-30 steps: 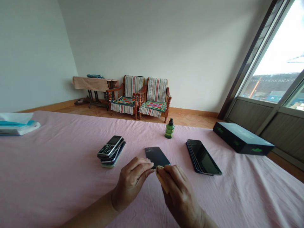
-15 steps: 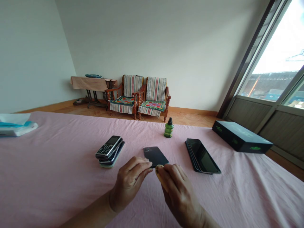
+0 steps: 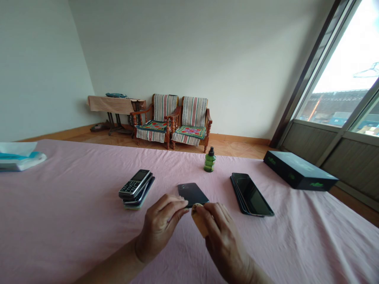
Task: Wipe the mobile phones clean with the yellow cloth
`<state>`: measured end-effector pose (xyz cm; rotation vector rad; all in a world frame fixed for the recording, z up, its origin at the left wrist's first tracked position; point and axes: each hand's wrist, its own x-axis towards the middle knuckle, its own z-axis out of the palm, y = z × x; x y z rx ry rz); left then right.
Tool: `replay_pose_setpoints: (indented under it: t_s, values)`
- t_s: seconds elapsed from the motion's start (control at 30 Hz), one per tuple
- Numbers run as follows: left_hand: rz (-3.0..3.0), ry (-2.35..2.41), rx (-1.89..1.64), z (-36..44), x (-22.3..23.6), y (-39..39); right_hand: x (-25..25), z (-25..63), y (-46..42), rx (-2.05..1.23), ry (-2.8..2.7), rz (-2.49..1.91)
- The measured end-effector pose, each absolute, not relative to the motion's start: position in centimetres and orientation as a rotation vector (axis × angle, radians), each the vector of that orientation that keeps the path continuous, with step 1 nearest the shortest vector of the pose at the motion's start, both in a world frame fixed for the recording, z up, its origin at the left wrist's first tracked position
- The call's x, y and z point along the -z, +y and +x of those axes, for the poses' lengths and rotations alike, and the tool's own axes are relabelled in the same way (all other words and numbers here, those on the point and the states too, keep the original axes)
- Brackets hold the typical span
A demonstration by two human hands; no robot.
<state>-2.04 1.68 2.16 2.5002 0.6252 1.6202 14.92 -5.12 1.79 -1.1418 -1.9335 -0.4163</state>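
A dark smartphone [image 3: 193,193] lies back side up in front of me, its camera lenses at the far left corner. My left hand [image 3: 164,221] has its fingers and thumb closed at the near left edge of this phone. Between the fingers and thumb of my right hand [image 3: 223,236] is a small yellow cloth [image 3: 200,224], folded, with dark marks at its far end. The cloth is close to the phone's near edge; whether they touch I cannot tell. The right fingertips are partly hidden.
Left stands a stack of phones, a keypad phone [image 3: 135,183] on top. Right lies a stack of smartphones [image 3: 251,195]. Beyond are a green spray bottle [image 3: 209,161] and a black box [image 3: 299,169]. A tissue pack [image 3: 20,159] sits far left on the pink sheet [image 3: 74,209].
My right hand has turned a little, so more of the yellow cloth shows. My left hand stays at the phone's edge. The whole view has shifted very slightly.
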Motion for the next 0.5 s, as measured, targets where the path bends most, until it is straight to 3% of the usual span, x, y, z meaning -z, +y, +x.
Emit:
replay_pose_setpoints:
  t_s: [0.5]
  values:
    - [2.504, 0.614, -1.603, -2.18, -2.18, 1.54, -2.20, 15.31, -5.65, 0.491, -1.943, -1.068]
